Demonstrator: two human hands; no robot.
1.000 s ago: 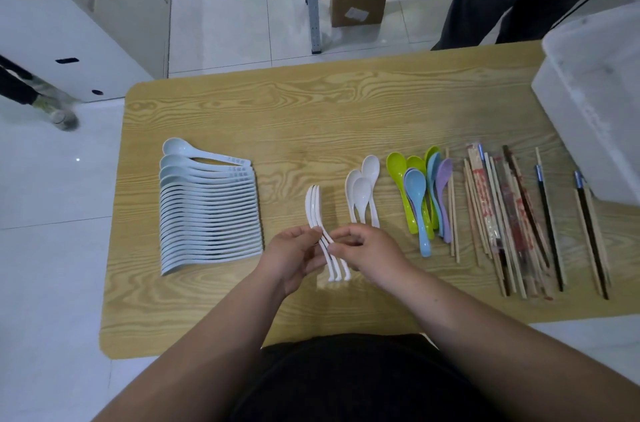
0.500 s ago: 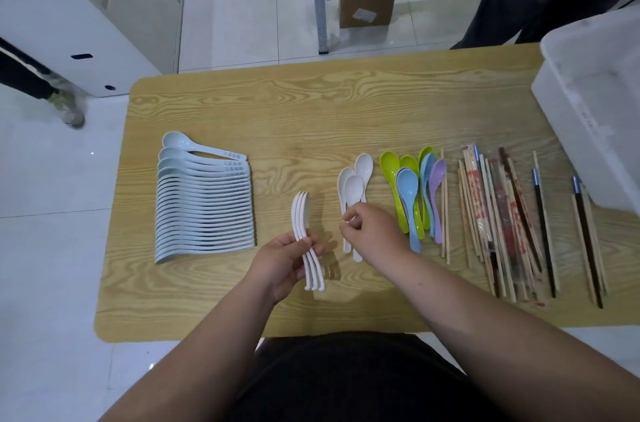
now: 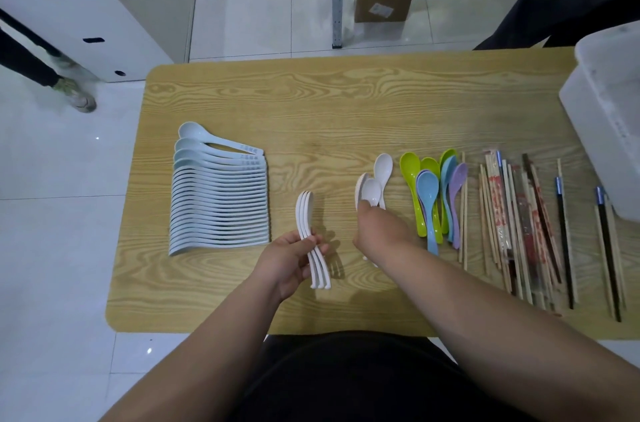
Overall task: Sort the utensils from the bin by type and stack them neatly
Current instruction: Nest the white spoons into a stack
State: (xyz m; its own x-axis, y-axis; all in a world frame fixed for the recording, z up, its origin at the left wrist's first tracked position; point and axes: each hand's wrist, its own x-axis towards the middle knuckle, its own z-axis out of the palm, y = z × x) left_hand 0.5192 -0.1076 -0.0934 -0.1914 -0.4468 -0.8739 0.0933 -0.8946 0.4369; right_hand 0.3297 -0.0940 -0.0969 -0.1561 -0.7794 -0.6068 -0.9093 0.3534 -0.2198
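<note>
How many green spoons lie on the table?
3 green spoons, right of the right hand: one leftmost, one behind the blue spoon, one farther right. Others may be hidden beneath.

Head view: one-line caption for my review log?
Left hand grips three nested white spoons while right hand reaches the loose white spoons on the wooden table.
</note>
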